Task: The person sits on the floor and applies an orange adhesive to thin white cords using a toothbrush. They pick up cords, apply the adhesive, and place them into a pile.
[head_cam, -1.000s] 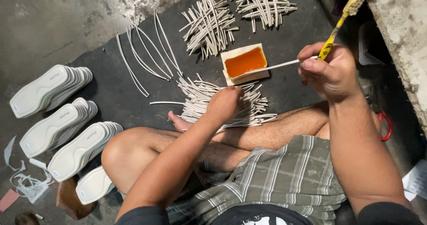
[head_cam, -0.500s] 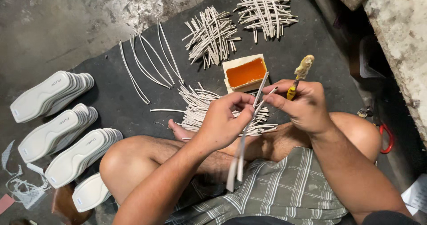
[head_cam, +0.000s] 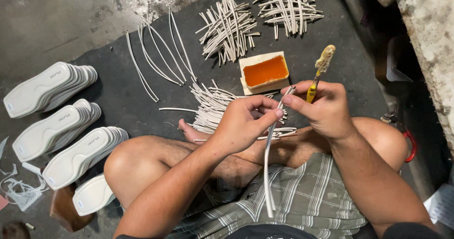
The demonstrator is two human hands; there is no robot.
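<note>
White and slightly curved, the strip [head_cam: 269, 173] hangs at the centre of the frame, its long axis nearly vertical – top end near the fingers, bottom end dangling over the plaid shorts [head_cam: 293, 206]. The left hand [head_cam: 243, 125] pinches it near the upper end between thumb and forefinger; the right hand [head_cam: 326, 109] meets it from the right of the frame, its fingertips [head_cam: 287, 99] pressed onto the strip's very tip. Both hands touch the strip, so neither is nearer, though most of its length lies below the left hand's grip. The right hand also clamps a yellow-handled brush [head_cam: 318, 76] against its palm, the clotted bristle end pointing up toward the top of the frame.

Just above the hands sits a small shallow tray of orange glue [head_cam: 265, 71] on the dark mat [head_cam: 118, 97] – near the brush tip but apart from it. A loose heap of more strips [head_cam: 213, 109] lies left of centre, just behind the left hand, and two criss-crossed piles [head_cam: 229, 28] and [head_cam: 288, 5] lie at the upper centre and upper right. A few long bowed strips [head_cam: 161, 59] lie to their left. Rows of white shoe insoles [head_cam: 47, 87] are stacked on edge along the left side of the frame
</note>
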